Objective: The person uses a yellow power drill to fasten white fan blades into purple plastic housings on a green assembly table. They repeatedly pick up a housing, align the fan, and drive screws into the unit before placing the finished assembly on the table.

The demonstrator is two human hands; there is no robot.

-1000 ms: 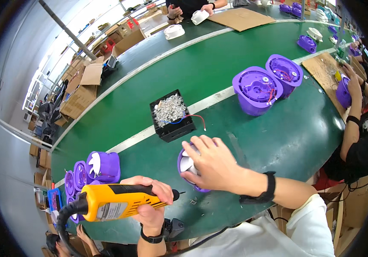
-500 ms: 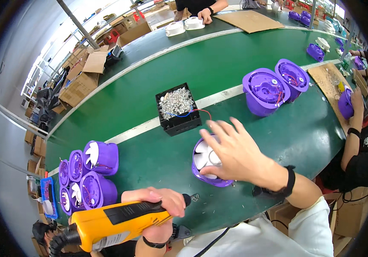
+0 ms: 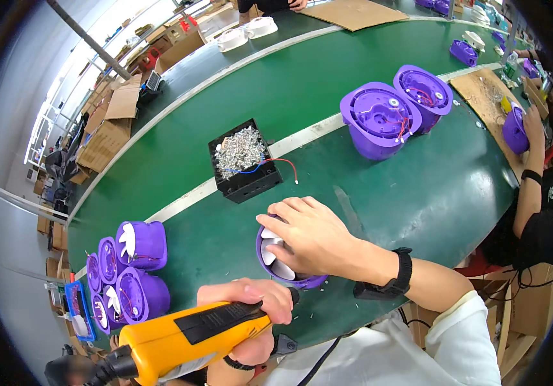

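My left hand is wrapped round a yellow-and-black electric screwdriver with a thick dark cable at its rear. The tool's dark nose sticks out just past my fingers, close to the near side of a purple plastic housing. Inside that housing sits a white fan, its blades partly covered by my right hand. The right fingers are bent over the housing's far rim, the thumb down inside by the blades. What the fingertips press on is partly hidden.
Beyond the housing stands a black box heaped with small screws, a red and a blue wire lying over it. Two purple housings are at the right, several more at the left. A co-worker's hand holds another purple housing.
My right hand has come down from spread fingers above the fan to bent fingers on the housing. The screwdriver has shifted slightly right, nearer the housing. The view has shifted too.
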